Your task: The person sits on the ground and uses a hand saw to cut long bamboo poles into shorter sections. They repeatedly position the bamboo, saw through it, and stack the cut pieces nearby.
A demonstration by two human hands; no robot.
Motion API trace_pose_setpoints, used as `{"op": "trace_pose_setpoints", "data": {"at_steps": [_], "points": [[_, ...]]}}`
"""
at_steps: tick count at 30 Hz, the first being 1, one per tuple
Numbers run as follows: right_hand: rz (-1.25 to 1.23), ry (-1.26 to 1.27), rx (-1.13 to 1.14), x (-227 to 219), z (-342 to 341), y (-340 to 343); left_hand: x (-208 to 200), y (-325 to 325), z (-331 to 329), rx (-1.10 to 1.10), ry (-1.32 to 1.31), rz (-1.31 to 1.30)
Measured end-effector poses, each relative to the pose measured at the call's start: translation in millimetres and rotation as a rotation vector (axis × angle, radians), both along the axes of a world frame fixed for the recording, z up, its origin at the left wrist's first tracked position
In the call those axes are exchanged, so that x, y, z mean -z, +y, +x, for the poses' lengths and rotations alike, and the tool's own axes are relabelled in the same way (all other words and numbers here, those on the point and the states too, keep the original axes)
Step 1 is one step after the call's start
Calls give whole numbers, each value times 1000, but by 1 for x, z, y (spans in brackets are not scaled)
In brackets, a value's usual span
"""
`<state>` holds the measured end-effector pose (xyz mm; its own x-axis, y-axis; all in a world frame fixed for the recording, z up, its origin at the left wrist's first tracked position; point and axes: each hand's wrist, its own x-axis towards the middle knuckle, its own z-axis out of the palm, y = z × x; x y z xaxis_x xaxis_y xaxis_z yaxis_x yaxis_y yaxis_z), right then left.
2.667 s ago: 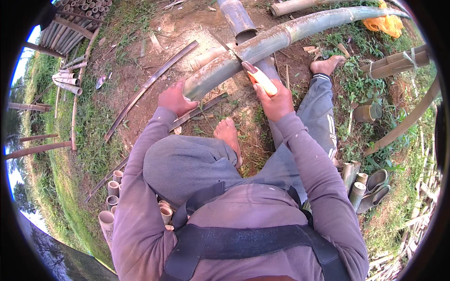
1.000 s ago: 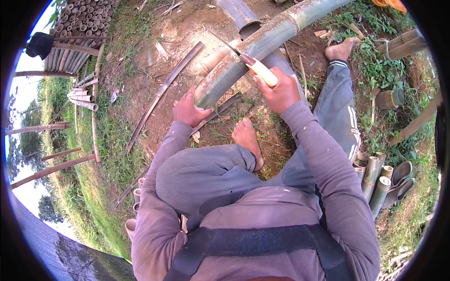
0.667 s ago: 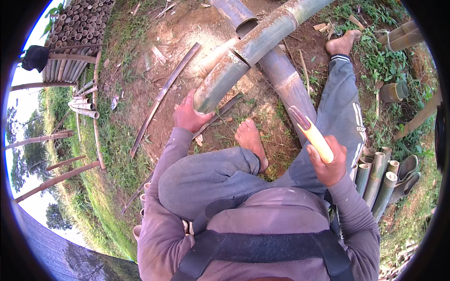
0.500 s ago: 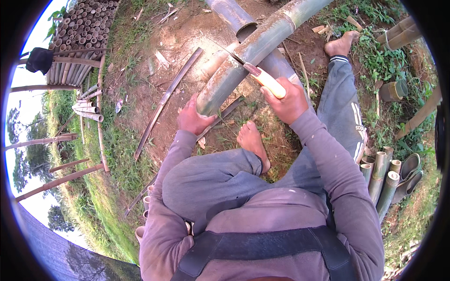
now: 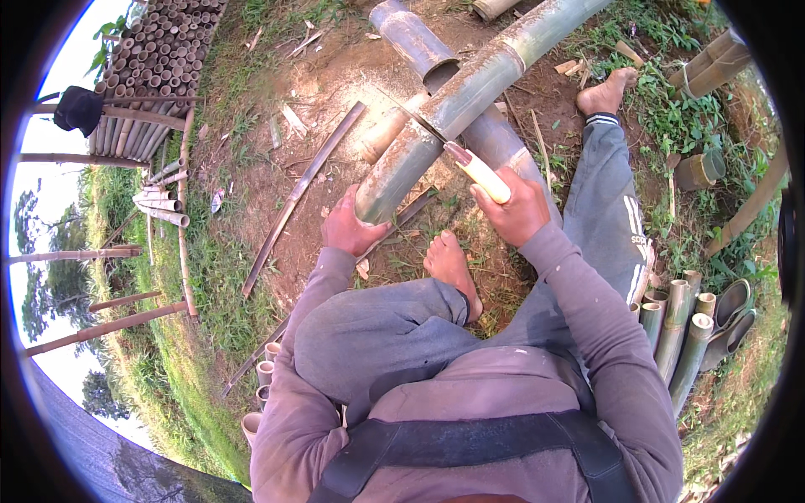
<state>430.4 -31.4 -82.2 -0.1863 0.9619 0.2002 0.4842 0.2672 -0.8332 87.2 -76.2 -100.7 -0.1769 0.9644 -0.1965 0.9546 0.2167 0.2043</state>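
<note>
A thick green bamboo pole slants from the upper right toward me, lying across other bamboo lengths. My left hand grips the near end section of that pole, its fingers partly hidden. With my right hand I hold a handsaw by its pale handle, fingers closed round it. The saw's thin blade sits in a cut across the pole, its tip sticking out at the far left side. The cut shows as a dark gap; whether the two sections are still joined I cannot tell.
Beneath the pole lies a bamboo length with a hollow end. A long split strip rests on the ground to the left. Short bamboo pieces stand at right beside sandals. Cut bamboo is stacked far left.
The gap at the cut looks wider, and the near section has tilted slightly against the rest of the pole. Both hands keep their holds; the view has shifted a little.
</note>
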Motion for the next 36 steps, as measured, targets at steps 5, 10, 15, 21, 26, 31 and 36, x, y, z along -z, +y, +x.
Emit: {"op": "trace_pose_setpoints", "data": {"at_steps": [5,10,15,21,26,31,36], "points": [[126,13,5,31,-15,-2,-12,-29,-18,-145,52,-46],[86,-305,-300,64,-1,-67,-4,-61,-34,-378,-388,182],[50,-567,-573,47,-16,-72,-1,-56,-58,-407,-1079,283],[-496,548,-298,-13,-58,-43,-138,-9,16,-93,-1207,-173],[-734,1408,-139,-71,-60,-64,-182,0,96,313,-892,-321],[-775,1490,94,-45,23,-81,-208,24,140,635,-469,-226],[-981,1313,272,-2,60,-116,-168,23,117,528,-455,-177]]}}
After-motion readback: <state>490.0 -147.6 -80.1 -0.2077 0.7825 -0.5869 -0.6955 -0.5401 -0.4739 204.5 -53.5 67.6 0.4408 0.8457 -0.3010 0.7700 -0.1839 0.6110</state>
